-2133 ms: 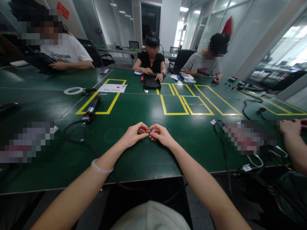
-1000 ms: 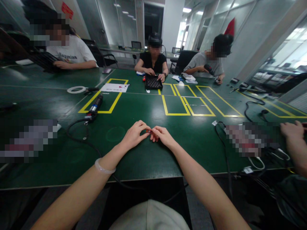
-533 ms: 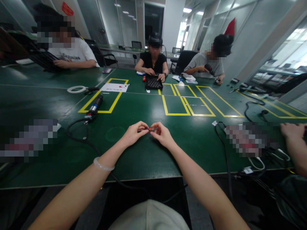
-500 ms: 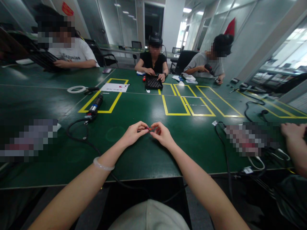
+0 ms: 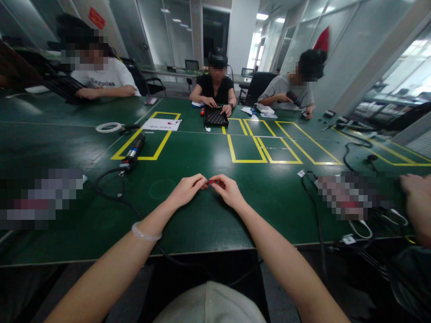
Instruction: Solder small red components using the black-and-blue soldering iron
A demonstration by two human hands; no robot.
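Observation:
Just above the green table (image 5: 202, 229), my two hands meet almost fingertip to fingertip. A small red piece with dark parts (image 5: 212, 182) shows between them; its kind is too small to tell. My right hand (image 5: 229, 190) pinches it between thumb and fingers, which partly cover it. My left hand (image 5: 189, 189) has its thumb and fingertips pressed together at the left end of that piece. Whether the left fingers grip the same piece or another bit beside it, I cannot tell. A pale bangle (image 5: 145, 232) circles my left wrist.
Left of my hands lies an electric screwdriver (image 5: 134, 148) with a black cable. Yellow tape outlines (image 5: 249, 160) mark the table beyond. A white sheet (image 5: 161, 124) lies further back. Across sits a person with a black tray (image 5: 215, 117); another person's hand (image 5: 415, 188) is at right.
The red piece has passed more into my right fingers, now closed around it. My left fingertips have drawn together and back slightly from it.

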